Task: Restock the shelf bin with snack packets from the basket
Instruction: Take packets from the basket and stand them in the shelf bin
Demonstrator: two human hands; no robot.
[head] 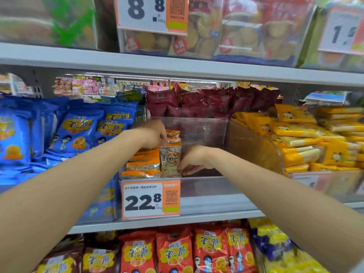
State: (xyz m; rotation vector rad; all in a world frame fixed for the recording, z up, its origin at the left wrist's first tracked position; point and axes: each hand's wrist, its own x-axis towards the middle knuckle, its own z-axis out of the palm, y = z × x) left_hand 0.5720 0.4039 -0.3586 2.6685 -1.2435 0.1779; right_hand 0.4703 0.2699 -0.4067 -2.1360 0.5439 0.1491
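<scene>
**Both hands on one packet in the clear bin**

Supermarket shelving fills your view, with grey shelf boards running across it and goods packed on every level. Dead centre stands the clear shelf bin (pixel 206 184), and an orange price tag (pixel 150 200) reading 22.8 is fixed to its front at seven o'clock. Only the bin's nine o'clock side is filled; from the middle to three o'clock you see bare plastic.

The orange-topped snack packets (pixel 144 164) lie flat in a stack against that nine o'clock wall. Just beside them, towards three o'clock, an upright packet (pixel 170 156) stands with its printed face towards you.

Your left hand (pixel 155 134) reaches in from eight o'clock, fingers curled down and pinching the upright packet's top edge. Your right hand (pixel 194 160) comes in from four o'clock, thumb and fingertips nipping the same packet at its lower three o'clock edge.

At nine o'clock of the bin sit blue packets (pixel 78 131), at three o'clock yellow packets (pixel 307 134), and behind it at twelve o'clock maroon packets (pixel 216 99). Red packets (pixel 177 253) line the shelf below at six o'clock. Biscuit bags (pixel 236 36), blurred, sit on the shelf above.
</scene>
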